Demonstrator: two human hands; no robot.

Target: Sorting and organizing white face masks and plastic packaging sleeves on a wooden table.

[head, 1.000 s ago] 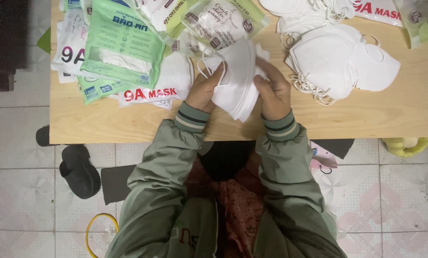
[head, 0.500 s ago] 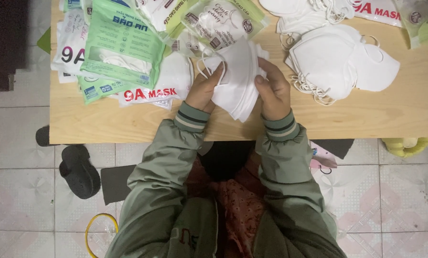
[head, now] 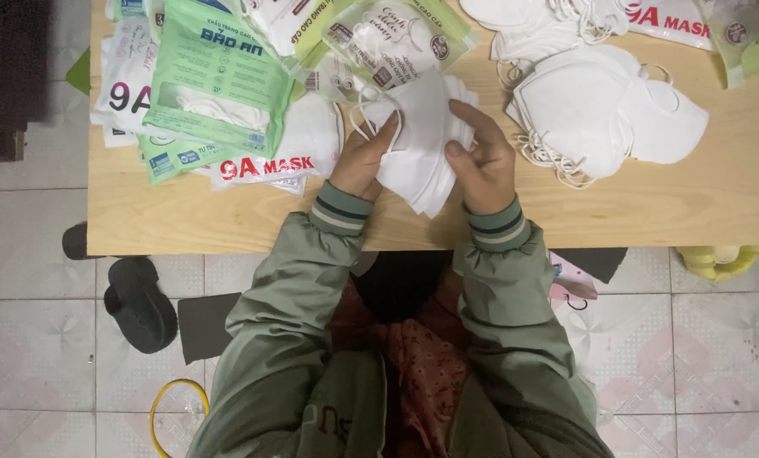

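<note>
A stack of folded white face masks (head: 420, 140) is held over the near part of the wooden table (head: 651, 212). My left hand (head: 364, 157) grips the stack's left side, close to its ear loops. On the right side, my right hand (head: 481, 161) clasps the same stack with the thumb on top. Both wrists wear green cuffed sleeves.
A pile of loose white masks (head: 604, 106) lies to the right. Green and white mask packets (head: 214, 85) are spread on the left and back. Below the table edge, on the tiled floor, are a black slipper (head: 138, 301), a yellow ring (head: 176, 407) and a yellow object (head: 719, 259).
Both hands have shifted slightly on the mask stack, which stays in the same place.
</note>
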